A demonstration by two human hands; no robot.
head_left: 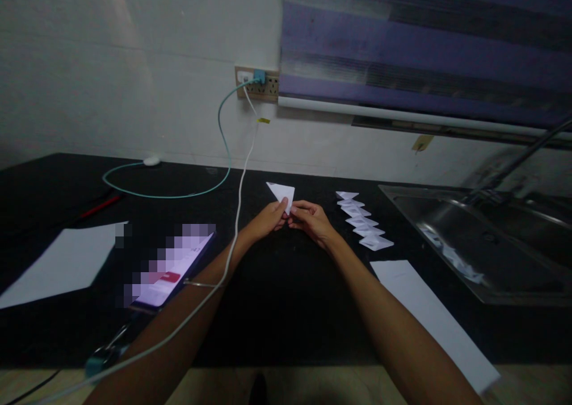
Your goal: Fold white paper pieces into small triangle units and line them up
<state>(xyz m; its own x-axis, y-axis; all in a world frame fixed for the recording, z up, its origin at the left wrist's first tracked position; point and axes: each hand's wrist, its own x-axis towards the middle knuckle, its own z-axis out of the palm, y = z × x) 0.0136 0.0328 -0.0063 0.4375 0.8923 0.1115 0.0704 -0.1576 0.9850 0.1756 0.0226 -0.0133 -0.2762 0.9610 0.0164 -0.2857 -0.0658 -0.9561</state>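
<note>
Here, two hands are holding one small folded paper

The left hand [273, 216] is pinching the folded paper [282, 194] with its thumb lying flat on the front. The right hand [313, 220] is keeping its thumb and fingers close together, pinching the low corner. The folded paper is sitting between the two hands, over the middle of the black counter [290, 310], near the back wall [179, 95].

Black counter top is showing between the two arms, all the way down to the front edge. On the right, a row of folded pieces [364, 221] is lying between the right hand and the sink [522, 301]. A long white sheet [424, 315] is resting below the row, and its near end is poking past the front edge. On the left, a phone [172, 274] is lying beside the left arm, and another white sheet [62, 259] is lying past it. A white cord [239, 214] is crossing in front of the left arm.

The phone is showing a red box, but squares are hiding much of its screen. A dark mark is showing at the folded paper's top left corner, too small to read.
</note>
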